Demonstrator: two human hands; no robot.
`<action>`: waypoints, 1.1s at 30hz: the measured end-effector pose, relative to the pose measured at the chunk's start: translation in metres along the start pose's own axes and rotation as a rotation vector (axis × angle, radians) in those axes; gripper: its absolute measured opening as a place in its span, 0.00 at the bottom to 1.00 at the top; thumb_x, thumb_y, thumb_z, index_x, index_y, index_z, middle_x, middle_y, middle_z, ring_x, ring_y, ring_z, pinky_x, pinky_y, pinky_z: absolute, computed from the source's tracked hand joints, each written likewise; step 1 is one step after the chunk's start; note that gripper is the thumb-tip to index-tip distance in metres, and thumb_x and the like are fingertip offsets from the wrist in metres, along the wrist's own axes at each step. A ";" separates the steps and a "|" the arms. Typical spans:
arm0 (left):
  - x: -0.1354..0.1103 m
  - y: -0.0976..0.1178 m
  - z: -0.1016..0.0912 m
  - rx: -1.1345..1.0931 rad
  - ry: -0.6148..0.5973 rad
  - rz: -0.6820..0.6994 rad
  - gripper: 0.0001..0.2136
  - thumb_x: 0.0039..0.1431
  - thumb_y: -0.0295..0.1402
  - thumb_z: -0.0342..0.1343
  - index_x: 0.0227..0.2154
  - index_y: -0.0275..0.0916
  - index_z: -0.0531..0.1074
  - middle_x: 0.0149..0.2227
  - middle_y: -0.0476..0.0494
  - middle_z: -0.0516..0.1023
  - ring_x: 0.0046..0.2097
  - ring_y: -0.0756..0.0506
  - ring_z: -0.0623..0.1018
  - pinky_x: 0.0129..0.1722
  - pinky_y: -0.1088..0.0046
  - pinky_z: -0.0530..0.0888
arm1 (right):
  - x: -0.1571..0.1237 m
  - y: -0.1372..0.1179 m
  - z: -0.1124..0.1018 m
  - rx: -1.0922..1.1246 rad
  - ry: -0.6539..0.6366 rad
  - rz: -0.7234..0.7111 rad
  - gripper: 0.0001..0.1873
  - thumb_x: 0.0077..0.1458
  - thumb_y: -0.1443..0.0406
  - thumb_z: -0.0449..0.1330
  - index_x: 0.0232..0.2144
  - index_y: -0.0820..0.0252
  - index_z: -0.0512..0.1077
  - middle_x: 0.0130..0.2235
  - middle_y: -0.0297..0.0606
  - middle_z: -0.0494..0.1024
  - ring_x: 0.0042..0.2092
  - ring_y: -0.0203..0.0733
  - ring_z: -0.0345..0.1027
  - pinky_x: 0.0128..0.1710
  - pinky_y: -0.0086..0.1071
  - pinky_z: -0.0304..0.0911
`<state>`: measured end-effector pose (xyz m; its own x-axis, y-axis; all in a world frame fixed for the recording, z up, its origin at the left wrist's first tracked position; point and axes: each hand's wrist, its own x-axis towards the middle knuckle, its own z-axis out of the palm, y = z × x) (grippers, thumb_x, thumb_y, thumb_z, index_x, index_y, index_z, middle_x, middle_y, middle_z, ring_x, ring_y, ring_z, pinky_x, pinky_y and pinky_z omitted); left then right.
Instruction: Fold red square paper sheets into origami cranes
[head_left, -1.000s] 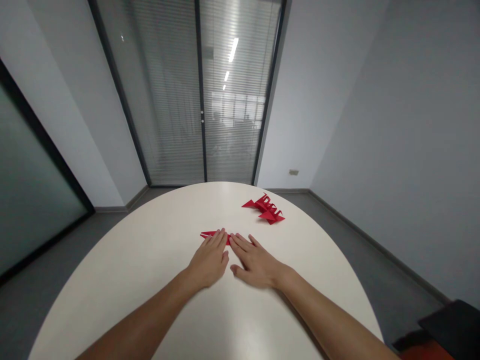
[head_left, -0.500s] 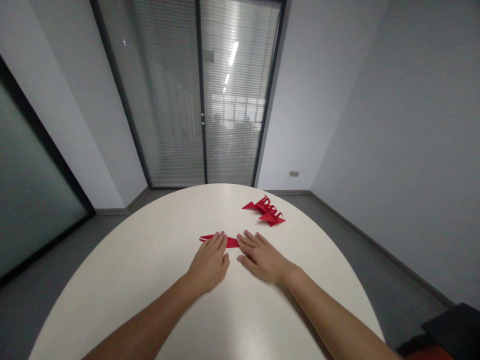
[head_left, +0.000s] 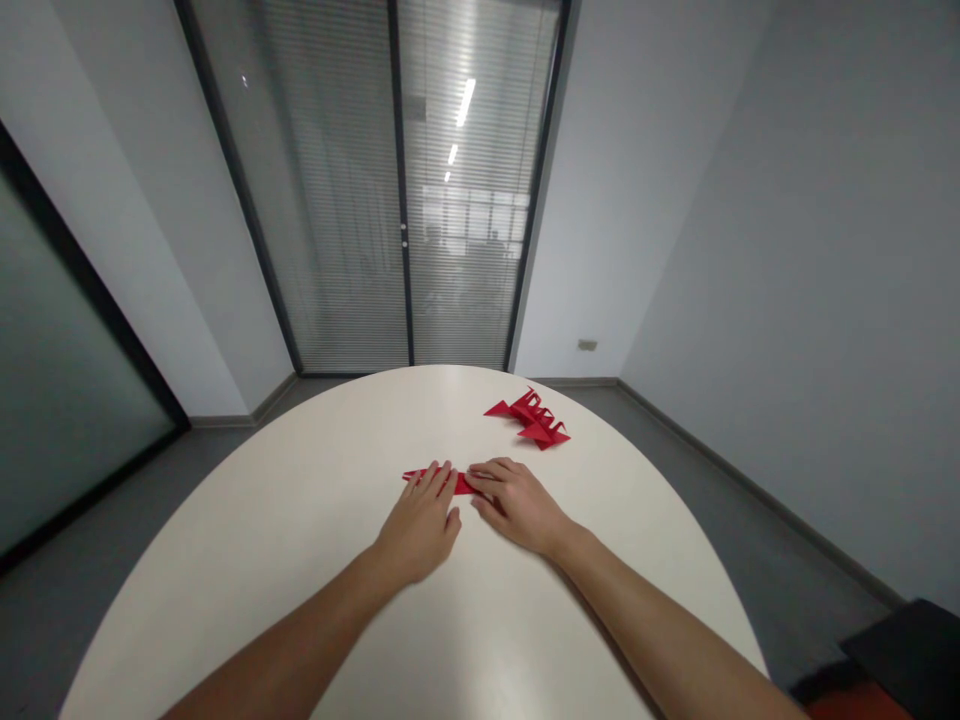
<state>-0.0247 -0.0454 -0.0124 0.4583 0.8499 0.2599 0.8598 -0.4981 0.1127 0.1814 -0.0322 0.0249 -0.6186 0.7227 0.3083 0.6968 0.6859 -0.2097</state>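
Note:
A narrow strip of folded red paper (head_left: pixel 465 484) lies on the white table in front of me, its left end split into two points. My left hand (head_left: pixel 421 525) rests flat across the strip's left part, fingers stretched out and thumb apart. At the right end of the strip is my right hand (head_left: pixel 523 508), its fingers slightly bent over the paper and covering that tip. A gap shows between its thumb and fingers. Beyond the right hand stand several red origami cranes (head_left: pixel 536 420), grouped closely together.
The round white table (head_left: pixel 300 500) has its far edge just behind the cranes. A glass partition with blinds (head_left: pixel 345 250) rises beyond it. A dark chair-like object (head_left: pixel 907 645) is partly visible at the lower right, beside the table.
My right hand has shifted slightly left and away from me, its spread fingers drawing closer together and bending over the paper's right end. The left hand stays nearly in place.

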 end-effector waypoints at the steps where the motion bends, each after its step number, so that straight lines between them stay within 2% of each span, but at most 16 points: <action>1: 0.001 0.000 0.000 -0.012 -0.011 0.001 0.26 0.67 0.34 0.44 0.65 0.28 0.61 0.68 0.31 0.59 0.69 0.36 0.60 0.67 0.52 0.59 | 0.000 0.000 0.001 -0.001 -0.003 -0.001 0.18 0.67 0.62 0.53 0.54 0.56 0.74 0.54 0.44 0.76 0.54 0.50 0.66 0.54 0.44 0.61; 4: 0.002 0.001 -0.002 -0.028 -0.020 -0.009 0.25 0.67 0.34 0.44 0.64 0.28 0.61 0.68 0.31 0.60 0.69 0.36 0.61 0.66 0.51 0.61 | 0.000 0.002 0.003 0.001 0.005 0.015 0.16 0.67 0.61 0.54 0.52 0.56 0.76 0.51 0.43 0.78 0.52 0.49 0.67 0.51 0.43 0.61; 8: 0.002 0.005 -0.007 -0.034 0.013 -0.026 0.22 0.68 0.33 0.45 0.62 0.33 0.65 0.66 0.33 0.65 0.67 0.36 0.65 0.64 0.49 0.63 | 0.000 0.004 0.002 0.015 0.019 0.028 0.15 0.66 0.61 0.55 0.48 0.56 0.79 0.49 0.43 0.79 0.50 0.49 0.68 0.50 0.42 0.61; 11: 0.002 0.006 -0.007 -0.035 0.029 -0.008 0.21 0.68 0.32 0.44 0.61 0.33 0.67 0.65 0.34 0.67 0.66 0.37 0.66 0.66 0.49 0.61 | 0.000 0.004 0.001 0.028 0.027 0.038 0.13 0.66 0.61 0.56 0.45 0.55 0.80 0.47 0.41 0.80 0.49 0.48 0.69 0.49 0.41 0.61; 16: 0.002 0.004 -0.001 -0.061 0.007 -0.034 0.23 0.69 0.35 0.42 0.62 0.30 0.64 0.67 0.31 0.62 0.68 0.37 0.63 0.65 0.50 0.62 | 0.000 0.004 0.001 0.036 0.026 0.045 0.13 0.66 0.61 0.56 0.44 0.56 0.80 0.46 0.41 0.81 0.48 0.46 0.69 0.49 0.40 0.61; 20: 0.001 0.004 0.000 -0.089 0.021 -0.035 0.24 0.68 0.33 0.42 0.64 0.32 0.62 0.67 0.33 0.62 0.68 0.38 0.63 0.65 0.52 0.63 | 0.000 0.005 0.002 0.031 0.029 0.052 0.14 0.67 0.61 0.54 0.44 0.57 0.80 0.46 0.43 0.81 0.48 0.47 0.70 0.49 0.40 0.61; 26: 0.001 0.004 -0.003 -0.083 0.044 -0.026 0.21 0.68 0.31 0.44 0.60 0.35 0.67 0.65 0.35 0.67 0.65 0.36 0.67 0.63 0.48 0.65 | 0.000 0.006 0.004 0.036 0.038 0.045 0.14 0.67 0.62 0.55 0.45 0.57 0.80 0.45 0.41 0.81 0.47 0.46 0.70 0.49 0.40 0.61; 33: 0.004 0.000 -0.004 -0.100 0.137 0.022 0.18 0.65 0.27 0.48 0.54 0.38 0.74 0.61 0.38 0.73 0.60 0.39 0.72 0.62 0.55 0.67 | 0.002 0.007 0.006 0.044 0.052 0.041 0.14 0.67 0.63 0.54 0.43 0.57 0.80 0.45 0.41 0.81 0.47 0.45 0.70 0.48 0.39 0.62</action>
<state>-0.0235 -0.0432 -0.0076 0.4358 0.8108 0.3908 0.8201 -0.5366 0.1986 0.1830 -0.0257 0.0188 -0.5693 0.7456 0.3464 0.7038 0.6598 -0.2634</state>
